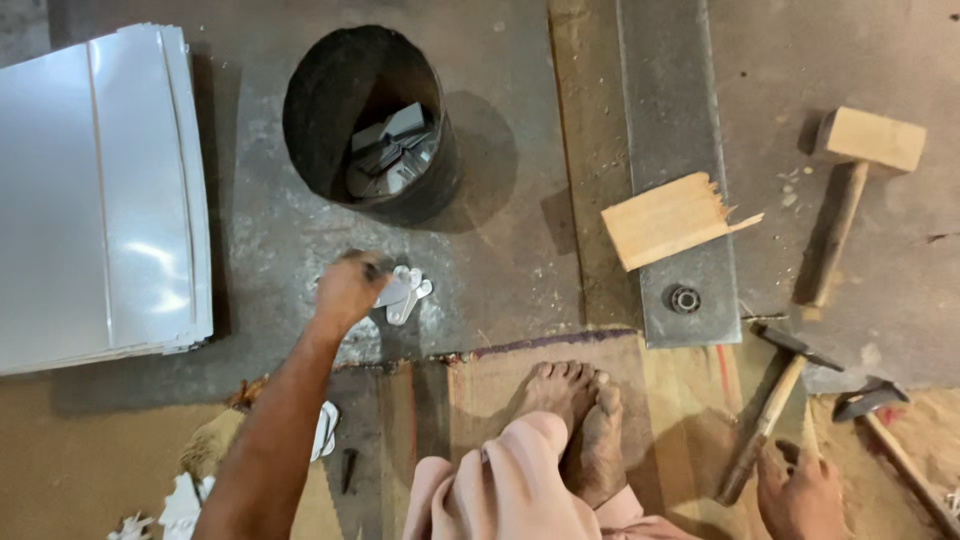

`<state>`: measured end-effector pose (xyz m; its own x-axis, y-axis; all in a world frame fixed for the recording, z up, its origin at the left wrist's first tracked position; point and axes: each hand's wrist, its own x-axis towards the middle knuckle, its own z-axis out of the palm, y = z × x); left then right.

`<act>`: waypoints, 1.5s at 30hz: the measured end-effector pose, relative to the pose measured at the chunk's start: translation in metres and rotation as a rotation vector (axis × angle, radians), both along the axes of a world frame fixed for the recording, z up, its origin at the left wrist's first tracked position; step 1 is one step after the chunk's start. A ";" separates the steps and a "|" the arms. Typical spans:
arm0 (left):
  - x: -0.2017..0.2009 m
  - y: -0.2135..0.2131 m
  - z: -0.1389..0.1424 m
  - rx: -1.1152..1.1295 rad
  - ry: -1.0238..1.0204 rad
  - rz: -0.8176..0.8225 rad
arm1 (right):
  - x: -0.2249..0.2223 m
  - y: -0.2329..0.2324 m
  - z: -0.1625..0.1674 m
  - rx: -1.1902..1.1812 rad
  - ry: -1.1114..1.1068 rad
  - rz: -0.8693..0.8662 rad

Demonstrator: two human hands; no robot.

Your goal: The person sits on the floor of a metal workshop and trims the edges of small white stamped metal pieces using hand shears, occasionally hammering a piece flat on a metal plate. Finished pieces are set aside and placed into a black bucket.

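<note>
Floor: a grey, dusty workshop floor [500, 250] with a brown mat [90, 450] along its near edge; the person sits on the mat, bare feet [580, 420] crossed at the mat's far edge.
Left hand: the left hand [348, 288] reaches out over the floor just past the mat edge, its grip closed on a small bunch of flat metal tabs [405, 292] that fan out to its right; more tabs of the same kind lie on the mat by the forearm.
Bin: a dark round bin [370, 120] stands upright just beyond the tabs, mouth open, with similar metal pieces in the bottom, so it sits within easy reach of that hand.
Right hand: the right hand [800, 495] is at the mat's near right corner, fingers curled beside the handle end of a hammer [770, 410]; whether it grasps the handle I cannot tell.
Sheets: a stack of shiny sheets [100, 190] fills the floor's left edge, well apart from the hand.
Right side: a steel bar [675, 150] runs toward the far edge with a wood block [665, 218] on it; a wooden mallet [850, 190] and a second hammer [890, 425] lie farther right.
Open room: bare floor lies between the bin and the bar, and between the sheets and the bin.
</note>
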<state>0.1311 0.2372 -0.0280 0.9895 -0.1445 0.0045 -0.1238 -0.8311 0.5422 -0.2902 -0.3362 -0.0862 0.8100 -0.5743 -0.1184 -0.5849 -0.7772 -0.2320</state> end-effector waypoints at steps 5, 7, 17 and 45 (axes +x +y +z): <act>0.053 0.016 0.032 -1.148 0.266 0.878 | -0.012 -0.003 0.001 0.061 -0.090 -0.180; 0.081 0.010 0.047 -1.076 0.289 0.774 | -0.008 -0.002 0.004 0.093 -0.145 -0.139; 0.056 -0.040 0.057 -1.090 0.200 0.642 | 0.130 -0.010 0.176 0.115 0.273 0.288; -0.069 0.049 -0.014 -0.023 0.063 0.522 | 0.591 0.350 0.156 0.009 0.236 1.307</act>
